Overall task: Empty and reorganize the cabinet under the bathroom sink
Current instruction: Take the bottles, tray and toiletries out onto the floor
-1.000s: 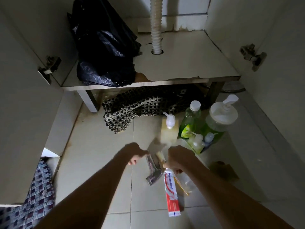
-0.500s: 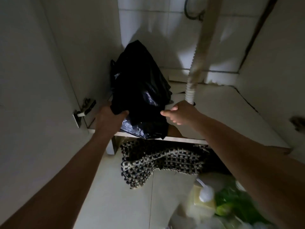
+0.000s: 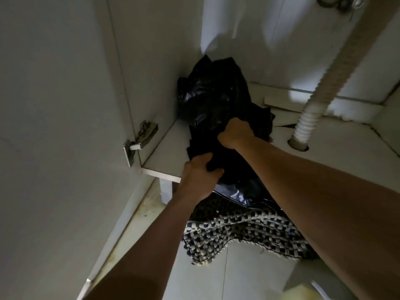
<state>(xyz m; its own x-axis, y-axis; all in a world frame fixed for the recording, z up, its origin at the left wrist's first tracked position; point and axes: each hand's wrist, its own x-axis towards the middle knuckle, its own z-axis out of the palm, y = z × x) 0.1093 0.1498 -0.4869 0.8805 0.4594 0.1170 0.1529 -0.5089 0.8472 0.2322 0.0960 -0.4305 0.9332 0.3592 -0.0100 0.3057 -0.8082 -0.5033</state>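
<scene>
The black bag [image 3: 213,100] on the cabinet shelf [image 3: 164,152] is held in the closed grip of the left hand [image 3: 198,177] and right hand [image 3: 234,133].

Dim cabinet interior – pale walls closing in.
A corrugated drain hose [image 3: 311,118] is dropping through the white shelf [image 3: 337,161] above a tiled floor [image 3: 242,276].
</scene>
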